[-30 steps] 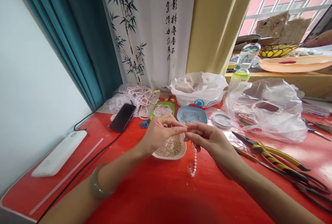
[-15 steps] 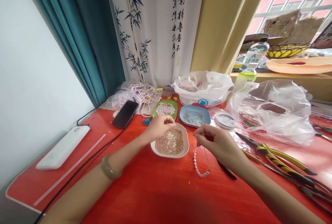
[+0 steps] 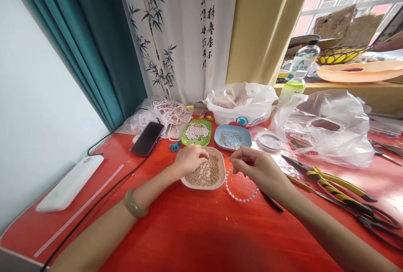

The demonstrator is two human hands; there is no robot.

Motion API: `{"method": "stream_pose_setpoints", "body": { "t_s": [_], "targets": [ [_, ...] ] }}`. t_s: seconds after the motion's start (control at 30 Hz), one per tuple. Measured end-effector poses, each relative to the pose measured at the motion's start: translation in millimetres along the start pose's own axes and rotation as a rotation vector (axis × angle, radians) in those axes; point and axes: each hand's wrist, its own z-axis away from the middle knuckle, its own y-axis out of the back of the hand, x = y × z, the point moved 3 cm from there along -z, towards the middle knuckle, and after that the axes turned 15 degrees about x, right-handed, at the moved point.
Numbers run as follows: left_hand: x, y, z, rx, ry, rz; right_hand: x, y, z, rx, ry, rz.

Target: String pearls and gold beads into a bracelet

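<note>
My left hand (image 3: 192,159) reaches over the pinkish-white dish (image 3: 221,179) of small gold beads (image 3: 201,174). Its fingers are bent and drawn together at the beads; whatever they pinch is too small to make out. To the right of the dish, my right hand (image 3: 248,163) is closed in a pinch on the thin end of a beading string. From there a strand of white pearl beads (image 3: 241,200) curves down in a loop against the red table. Under my right wrist lies a slim black tool (image 3: 273,202), partly hidden.
Behind the bead dish stand a green dish (image 3: 204,139) of pale beads and a blue dish (image 3: 217,137) of small metal pieces. Pliers (image 3: 333,186) lie at right, near plastic bags (image 3: 340,137). At left are a phone (image 3: 147,139), a white power bank (image 3: 71,183) and a black cable (image 3: 107,198).
My left hand has lowered from above the dish to the gold beads. The pearl strand has swung into a wider loop below my right hand. The whole view has shifted slightly.
</note>
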Motion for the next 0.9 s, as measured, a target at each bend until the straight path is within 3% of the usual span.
{"method": "stream_pose_setpoints", "body": {
  "t_s": [0.17,0.33,0.4,0.53,0.6,0.9],
  "targets": [
    [5,2.9,1,0.010,-0.025,-0.048,0,0,1,0.005,0.005,-0.015],
    [5,6.3,-2,0.042,0.082,0.112,0,0,2,-0.001,-0.006,-0.025],
    [6,6.6,-4,0.013,0.160,0.291,-1,-1,3,0.000,0.002,-0.043],
    [15,6.8,-3,-0.087,0.420,0.907,0,-3,5,0.025,0.021,-0.055],
    [22,7.3,0,-0.112,0.501,1.077,1,-3,7,0.051,0.027,-0.035],
    [32,1.3,9,-0.104,0.627,1.313,2,-5,8,0.091,0.023,0.044]
  ]
}}
